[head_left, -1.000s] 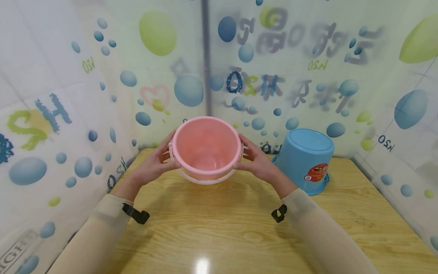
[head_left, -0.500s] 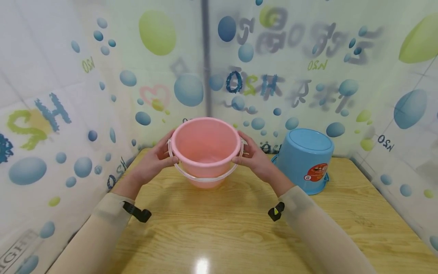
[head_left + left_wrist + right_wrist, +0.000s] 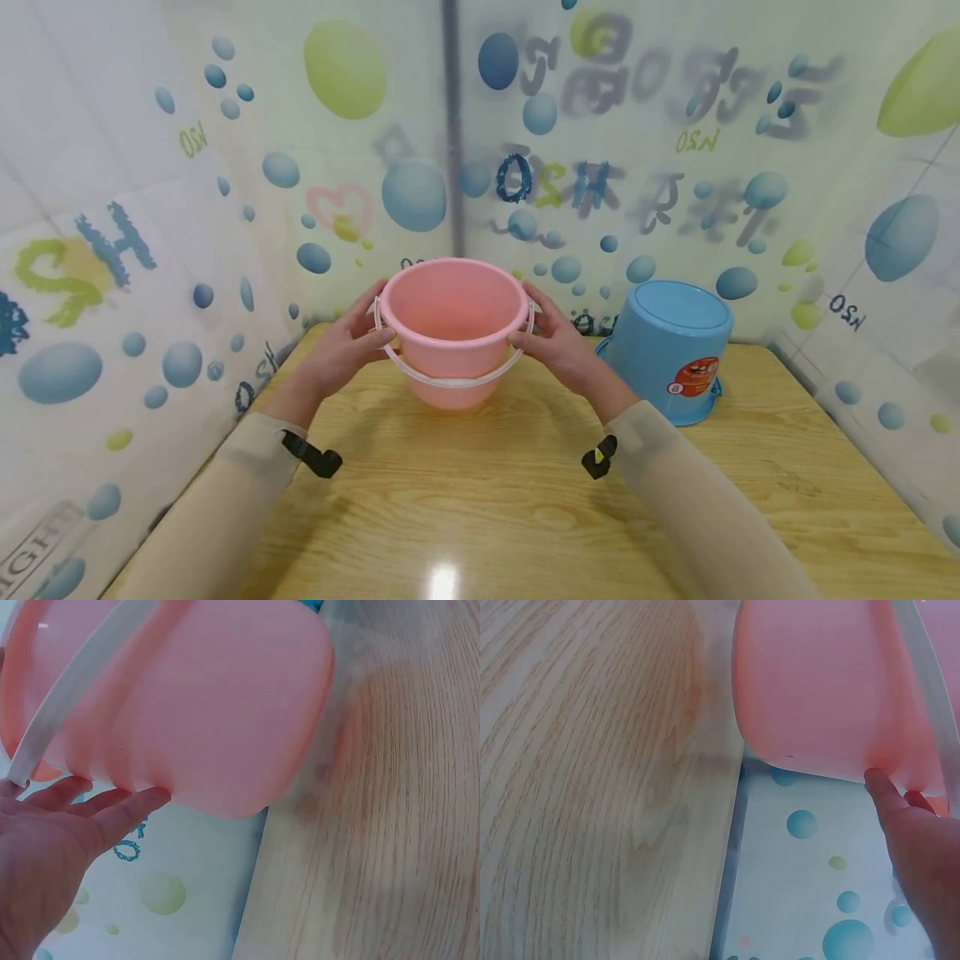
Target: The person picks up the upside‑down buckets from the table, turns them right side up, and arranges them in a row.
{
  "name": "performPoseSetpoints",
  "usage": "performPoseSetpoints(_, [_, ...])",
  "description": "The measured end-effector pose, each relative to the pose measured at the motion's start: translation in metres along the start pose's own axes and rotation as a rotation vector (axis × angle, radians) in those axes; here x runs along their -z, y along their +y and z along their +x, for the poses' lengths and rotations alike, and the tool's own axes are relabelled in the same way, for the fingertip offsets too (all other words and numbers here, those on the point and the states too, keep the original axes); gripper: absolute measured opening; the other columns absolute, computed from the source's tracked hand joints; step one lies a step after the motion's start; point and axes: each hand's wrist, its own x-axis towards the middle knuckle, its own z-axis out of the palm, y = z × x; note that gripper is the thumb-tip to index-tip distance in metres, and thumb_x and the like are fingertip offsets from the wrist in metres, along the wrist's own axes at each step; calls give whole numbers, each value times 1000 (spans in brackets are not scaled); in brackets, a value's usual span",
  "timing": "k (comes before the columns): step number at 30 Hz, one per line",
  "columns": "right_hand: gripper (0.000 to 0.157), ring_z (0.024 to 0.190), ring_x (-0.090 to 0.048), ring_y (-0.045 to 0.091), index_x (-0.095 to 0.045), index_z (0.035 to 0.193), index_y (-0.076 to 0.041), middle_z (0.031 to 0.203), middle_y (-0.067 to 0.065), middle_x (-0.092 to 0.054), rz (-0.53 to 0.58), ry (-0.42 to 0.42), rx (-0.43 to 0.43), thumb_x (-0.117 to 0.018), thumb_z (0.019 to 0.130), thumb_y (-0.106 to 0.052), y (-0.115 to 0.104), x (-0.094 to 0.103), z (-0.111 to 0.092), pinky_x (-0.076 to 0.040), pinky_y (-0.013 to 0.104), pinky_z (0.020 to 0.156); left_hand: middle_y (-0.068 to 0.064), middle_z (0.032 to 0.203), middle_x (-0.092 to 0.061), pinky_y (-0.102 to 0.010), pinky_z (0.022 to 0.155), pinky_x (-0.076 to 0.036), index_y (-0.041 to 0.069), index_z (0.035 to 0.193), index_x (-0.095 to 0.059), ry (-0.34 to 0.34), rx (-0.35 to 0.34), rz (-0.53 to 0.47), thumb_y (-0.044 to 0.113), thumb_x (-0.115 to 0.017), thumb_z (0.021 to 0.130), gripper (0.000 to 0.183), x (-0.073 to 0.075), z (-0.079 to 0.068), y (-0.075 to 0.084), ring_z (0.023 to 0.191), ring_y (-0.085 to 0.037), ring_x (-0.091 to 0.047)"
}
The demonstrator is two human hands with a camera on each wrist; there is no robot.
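A pink bucket (image 3: 453,358) is between the person's two hands at the back middle of the table, mouth up and tipped slightly toward the head camera. The left hand (image 3: 348,343) holds its left side, thumb at the rim and fingers against the outer wall. On the opposite side the right hand (image 3: 558,346) grips it the same way. A white handle (image 3: 453,382) hangs down across the bucket's front. In the left wrist view, fingertips (image 3: 154,796) press the pink wall, and the bucket's base is close over the wood. The bucket's far side is hidden.
A blue bucket (image 3: 671,350) with a red label stands upside down at the back right of the wooden table (image 3: 480,508). Curtains (image 3: 652,108) printed with bubbles and letters enclose the table at the back and both sides.
The pink bucket has turned more upright, so less of its inside and more of its outer wall shows. Its handle now hangs across the front wall. Both wrists have shifted slightly inward.
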Motion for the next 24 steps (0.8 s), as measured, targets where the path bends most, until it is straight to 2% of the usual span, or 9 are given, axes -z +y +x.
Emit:
performPoseSetpoints(3, [82, 149, -37, 31, -14, 163, -38, 164, 14, -32, -20, 13, -16, -65, 101, -19, 3, 0, 3, -44, 50, 114, 8, 164, -35, -56, 106, -49, 51, 159, -15, -5, 23, -22, 34, -68, 99, 82, -1, 3, -2, 142, -27, -49])
performPoseSetpoints(9, [86, 147, -40, 25, -16, 162, -43, 163, 9, -35, -59, 48, -62, -71, 98, -29, 10, 2, 8, -44, 48, 114, 8, 166, -30, -58, 108, -47, 52, 159, -12, 0, 56, -63, 34, -68, 98, 84, -4, 11, -8, 146, -27, -43])
performPoseSetpoints(12, [87, 147, -40, 24, -16, 161, -45, 162, 9, -36, -57, 55, -92, -73, 96, -32, 14, 2, 11, -44, 49, 114, 6, 169, -24, -63, 112, -40, 50, 160, -10, -15, 56, -119, 30, -65, 100, 84, -5, 14, -13, 149, -29, -37])
performPoseSetpoints(16, [89, 148, -39, 25, -14, 162, -44, 164, 9, -31, -20, 54, -115, -73, 96, -31, 18, 2, 14, -43, 49, 115, 4, 170, -19, -69, 114, -33, 50, 160, -8, -24, 71, -139, 29, -63, 102, 82, -7, 18, -19, 152, -31, -31])
performPoseSetpoints(19, [90, 148, -39, 26, -11, 163, -41, 166, 10, -28, 4, 53, -121, -71, 97, -30, 19, 1, 15, -42, 50, 115, 3, 171, -18, -69, 114, -32, 50, 160, -7, -21, 85, -132, 27, -59, 104, 80, -8, 20, -21, 152, -32, -30])
performPoseSetpoints(24, [83, 146, -42, 29, -7, 164, -39, 165, 11, -30, -15, 52, -117, -61, 102, -42, 21, 1, 20, -42, 57, 114, -1, 170, -22, -68, 113, -34, 50, 160, -7, -9, 104, -158, 24, -52, 107, 75, -9, 24, -24, 151, -34, -34])
